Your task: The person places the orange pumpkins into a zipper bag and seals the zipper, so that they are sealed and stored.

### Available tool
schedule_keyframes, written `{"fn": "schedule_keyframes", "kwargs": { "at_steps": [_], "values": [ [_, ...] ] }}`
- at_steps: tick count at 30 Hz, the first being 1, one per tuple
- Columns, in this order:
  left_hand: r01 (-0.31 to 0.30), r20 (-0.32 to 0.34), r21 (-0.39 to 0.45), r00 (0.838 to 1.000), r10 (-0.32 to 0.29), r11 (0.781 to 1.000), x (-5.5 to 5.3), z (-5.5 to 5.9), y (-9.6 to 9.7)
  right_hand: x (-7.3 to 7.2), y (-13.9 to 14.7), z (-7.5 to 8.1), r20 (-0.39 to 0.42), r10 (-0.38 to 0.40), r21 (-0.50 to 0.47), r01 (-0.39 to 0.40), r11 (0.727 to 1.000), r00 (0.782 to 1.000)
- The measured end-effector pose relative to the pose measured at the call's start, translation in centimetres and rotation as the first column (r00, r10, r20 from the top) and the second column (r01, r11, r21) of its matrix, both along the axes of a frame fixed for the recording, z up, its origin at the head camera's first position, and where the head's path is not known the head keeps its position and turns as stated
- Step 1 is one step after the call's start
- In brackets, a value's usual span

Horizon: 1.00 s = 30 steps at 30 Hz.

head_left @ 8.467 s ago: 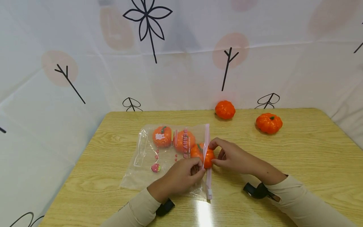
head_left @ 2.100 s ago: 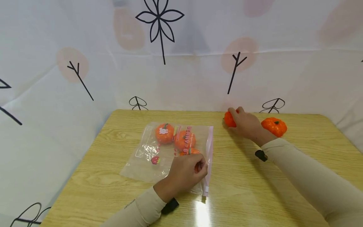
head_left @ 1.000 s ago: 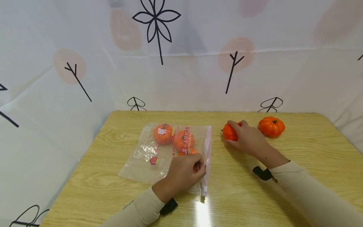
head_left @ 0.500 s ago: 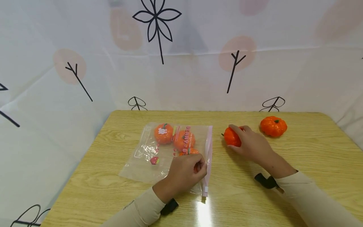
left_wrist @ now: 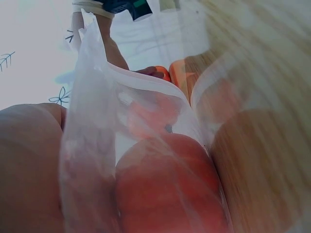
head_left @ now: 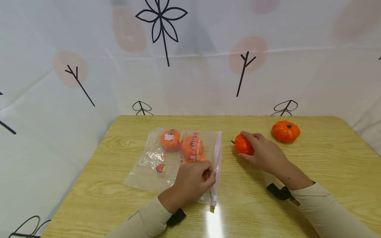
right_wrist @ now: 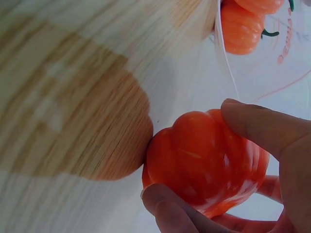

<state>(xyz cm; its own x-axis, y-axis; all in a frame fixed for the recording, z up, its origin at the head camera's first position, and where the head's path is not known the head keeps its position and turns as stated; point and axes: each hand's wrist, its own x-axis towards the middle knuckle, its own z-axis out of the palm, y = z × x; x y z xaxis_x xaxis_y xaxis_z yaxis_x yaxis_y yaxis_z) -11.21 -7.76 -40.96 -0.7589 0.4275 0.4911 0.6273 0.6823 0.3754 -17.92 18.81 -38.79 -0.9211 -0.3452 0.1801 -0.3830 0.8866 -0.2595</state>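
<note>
A clear zip bag (head_left: 143,178) with a pink slider edge (head_left: 218,158) lies flat on the table. Through its printed film show three small toy pumpkins (head_left: 170,140), one partly covered by my left hand (head_left: 191,181). That hand, fingers curled, pinches the bag near its mouth; the left wrist view shows the film (left_wrist: 90,131) raised there, over a pumpkin (left_wrist: 167,189). To the right of the mouth, my right hand (head_left: 266,153) grips another orange pumpkin (head_left: 243,144) between thumb and fingers, its green stem towards the bag. The right wrist view shows this pumpkin (right_wrist: 204,160) close over the wood.
One more orange pumpkin (head_left: 285,131) sits at the back right of the wooden table (head_left: 321,158). A white printed cloth (head_left: 202,82) hangs behind the table's far edge and along its left side. Black wrist cameras (head_left: 279,192) hang under both wrists.
The pumpkin at the bag's mouth earlier is now inside. My right hand has gone to the back, gripped another pumpkin and drawn it nearer, turning its stem leftward. My left hand stays at the bag.
</note>
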Motion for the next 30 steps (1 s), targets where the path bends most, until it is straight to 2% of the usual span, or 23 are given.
{"fn": "schedule_keyframes", "kwargs": {
  "at_steps": [13,22,30],
  "values": [
    [-0.001,-0.016,0.003,1.000,0.001,1.000,-0.05,-0.21,-0.17,-0.07,0.07,-0.02,0.016,-0.004,-0.009,0.005,1.000,1.000],
    [0.001,0.005,0.001,1.000,-0.001,1.000,-0.07,-0.14,-0.10,-0.01,-0.24,-0.07,0.073,0.034,-0.190,-0.020,0.982,0.997],
    [0.003,0.013,0.003,1.000,-0.003,1.000,-0.07,-0.02,0.00,0.19,-0.71,-0.13,0.085,0.142,-0.342,-0.105,0.934,0.986]
  ]
}}
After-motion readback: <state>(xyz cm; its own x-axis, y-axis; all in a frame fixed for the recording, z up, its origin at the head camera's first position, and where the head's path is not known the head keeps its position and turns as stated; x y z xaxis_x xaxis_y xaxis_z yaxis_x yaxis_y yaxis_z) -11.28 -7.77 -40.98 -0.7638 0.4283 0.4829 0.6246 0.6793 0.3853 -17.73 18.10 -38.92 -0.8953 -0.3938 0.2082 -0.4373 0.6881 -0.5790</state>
